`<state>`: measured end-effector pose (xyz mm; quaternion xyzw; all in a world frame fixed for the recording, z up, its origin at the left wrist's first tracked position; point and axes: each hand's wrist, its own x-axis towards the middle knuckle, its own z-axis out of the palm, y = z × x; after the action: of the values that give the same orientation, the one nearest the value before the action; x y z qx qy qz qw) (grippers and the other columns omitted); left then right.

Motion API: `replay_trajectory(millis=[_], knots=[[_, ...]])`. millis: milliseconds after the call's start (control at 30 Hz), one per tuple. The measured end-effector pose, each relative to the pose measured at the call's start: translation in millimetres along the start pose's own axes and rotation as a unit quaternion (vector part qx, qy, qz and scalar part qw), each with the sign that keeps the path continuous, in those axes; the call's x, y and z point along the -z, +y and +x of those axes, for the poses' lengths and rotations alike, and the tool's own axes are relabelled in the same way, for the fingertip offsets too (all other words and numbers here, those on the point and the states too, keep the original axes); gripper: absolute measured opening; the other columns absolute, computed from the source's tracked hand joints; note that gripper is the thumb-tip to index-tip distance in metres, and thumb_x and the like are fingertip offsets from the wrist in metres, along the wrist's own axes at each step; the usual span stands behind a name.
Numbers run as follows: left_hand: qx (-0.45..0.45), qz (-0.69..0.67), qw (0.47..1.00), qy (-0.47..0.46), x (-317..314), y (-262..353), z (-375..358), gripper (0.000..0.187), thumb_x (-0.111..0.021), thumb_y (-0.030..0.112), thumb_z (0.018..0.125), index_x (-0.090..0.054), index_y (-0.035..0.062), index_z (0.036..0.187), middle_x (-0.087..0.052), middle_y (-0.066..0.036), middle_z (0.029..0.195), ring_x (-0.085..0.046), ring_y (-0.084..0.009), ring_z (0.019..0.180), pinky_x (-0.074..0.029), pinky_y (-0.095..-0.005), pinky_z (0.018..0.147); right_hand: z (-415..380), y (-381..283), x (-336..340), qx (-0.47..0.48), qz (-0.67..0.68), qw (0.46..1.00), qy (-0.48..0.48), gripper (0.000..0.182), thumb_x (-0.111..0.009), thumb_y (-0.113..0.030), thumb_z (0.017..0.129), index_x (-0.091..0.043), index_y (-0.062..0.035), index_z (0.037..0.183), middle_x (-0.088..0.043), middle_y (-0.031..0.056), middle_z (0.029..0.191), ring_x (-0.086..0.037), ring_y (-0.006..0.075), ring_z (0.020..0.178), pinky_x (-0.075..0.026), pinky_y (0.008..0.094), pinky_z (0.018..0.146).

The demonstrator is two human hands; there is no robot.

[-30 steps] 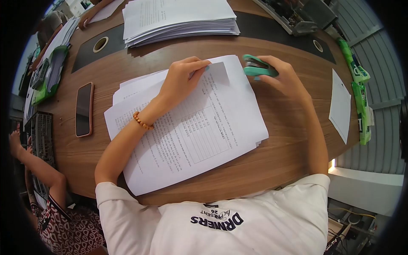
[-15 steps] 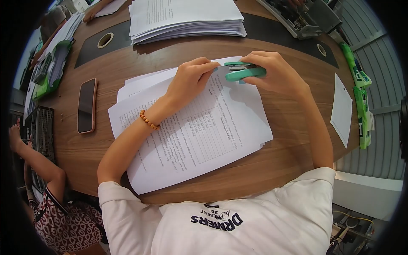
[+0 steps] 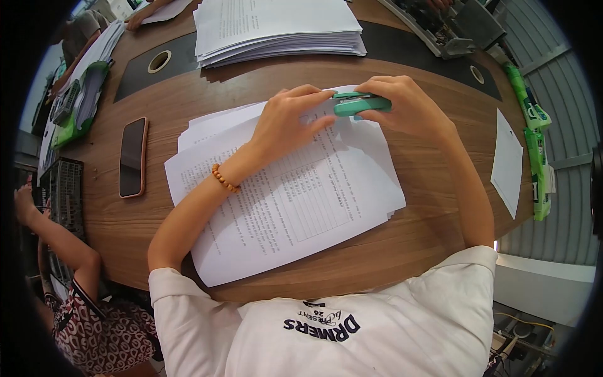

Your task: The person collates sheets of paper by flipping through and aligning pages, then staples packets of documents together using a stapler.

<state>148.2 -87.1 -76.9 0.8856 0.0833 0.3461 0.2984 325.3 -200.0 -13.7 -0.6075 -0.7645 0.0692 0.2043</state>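
Lying at a slant on the tabletop (image 3: 414, 242), our printed sheets (image 3: 301, 201) spread out in front of us. We keep our left hand (image 3: 287, 119) over their far part, its thumb and index finger parted, the fingertips near the nose of the green stapler (image 3: 364, 106). We have the fingers of our right hand (image 3: 407, 108) wrapped around that stapler, above the sheets' far edge. Left of the sheets lies a phone (image 3: 133, 157); well to the right, a loose page (image 3: 506, 164). Farther off sits a thick paper stack (image 3: 279, 31).

1 stapler (image 3: 363, 107), 1 ph. (image 3: 132, 157), 1 brclt (image 3: 223, 180), 2 desk grmts (image 3: 152, 67)
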Motion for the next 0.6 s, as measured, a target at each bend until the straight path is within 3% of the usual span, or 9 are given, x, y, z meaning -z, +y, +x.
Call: replay_trajectory(millis=[133,200,333,400,533,600], knots=[[-0.046,0.064,0.997,0.016,-2.5,-5.3,-0.2,0.024,-0.067,0.023,0.069,-0.064,0.0097,0.089,-0.064,-0.005,0.080,-0.057,-0.0156,0.066,-0.035,-0.0309,0.075,-2.1,3.7,-4.1,0.017,-0.014,1.000,0.011,0.027,-0.067,-0.016,0.067,-0.059,0.0013,0.085,-0.059,0.0119,0.073,-0.056,0.0267,0.065,-0.044,0.0325,0.059],[-0.038,0.068,0.997,0.012,-2.9,-5.2,-1.6,0.023,-0.067,0.023,0.069,-0.065,0.0107,0.088,-0.064,-0.004,0.078,-0.057,-0.0151,0.066,-0.035,-0.0314,0.075,-1.6,7.4,-5.5,0.037,-0.009,0.999,0.011,0.029,-0.070,-0.013,0.065,-0.059,-0.0011,0.089,-0.059,0.0094,0.074,-0.055,0.0216,0.064,-0.043,0.0305,0.056],[-0.041,0.081,0.995,0.028,-6.3,-3.0,-1.9,0.020,-0.067,0.025,0.069,-0.066,0.0120,0.084,-0.064,-0.004,0.074,-0.058,-0.0148,0.064,-0.034,-0.0320,0.074,-2.9,6.7,-1.6,0.023,0.001,0.999,-0.024,0.030,-0.070,-0.012,0.064,-0.059,-0.0010,0.090,-0.059,0.0098,0.074,-0.055,0.0211,0.065,-0.043,0.0302,0.057],[-0.041,0.083,0.995,0.023,-5.0,-3.5,-0.9,0.020,-0.067,0.025,0.069,-0.066,0.0119,0.085,-0.065,-0.004,0.075,-0.057,-0.0154,0.062,-0.034,-0.0314,0.073,-3.5,5.1,0.8,0.018,0.017,1.000,-0.010,0.028,-0.068,-0.013,0.066,-0.059,0.0009,0.088,-0.058,0.0120,0.072,-0.053,0.0264,0.065,-0.041,0.0320,0.058],[-0.023,0.048,0.999,0.002,-2.3,-1.9,2.6,0.023,-0.067,0.021,0.070,-0.066,0.0108,0.090,-0.065,-0.008,0.078,-0.058,-0.0166,0.061,-0.039,-0.0290,0.069,-11.7,6.6,1.8,-0.007,0.060,0.998,-0.025,0.033,-0.069,-0.011,0.065,-0.058,0.0000,0.094,-0.059,0.0114,0.079,-0.056,0.0218,0.068,-0.044,0.0293,0.062],[0.014,-0.024,1.000,-0.013,1.5,-1.5,5.2,0.024,-0.067,0.019,0.070,-0.065,0.0092,0.092,-0.065,-0.009,0.079,-0.058,-0.0158,0.063,-0.042,-0.0265,0.067,-24.2,-2.0,8.3,-0.177,0.144,0.973,0.034,0.036,-0.068,-0.012,0.065,-0.057,-0.0002,0.098,-0.059,0.0119,0.086,-0.056,0.0237,0.073,-0.044,0.0299,0.068]])
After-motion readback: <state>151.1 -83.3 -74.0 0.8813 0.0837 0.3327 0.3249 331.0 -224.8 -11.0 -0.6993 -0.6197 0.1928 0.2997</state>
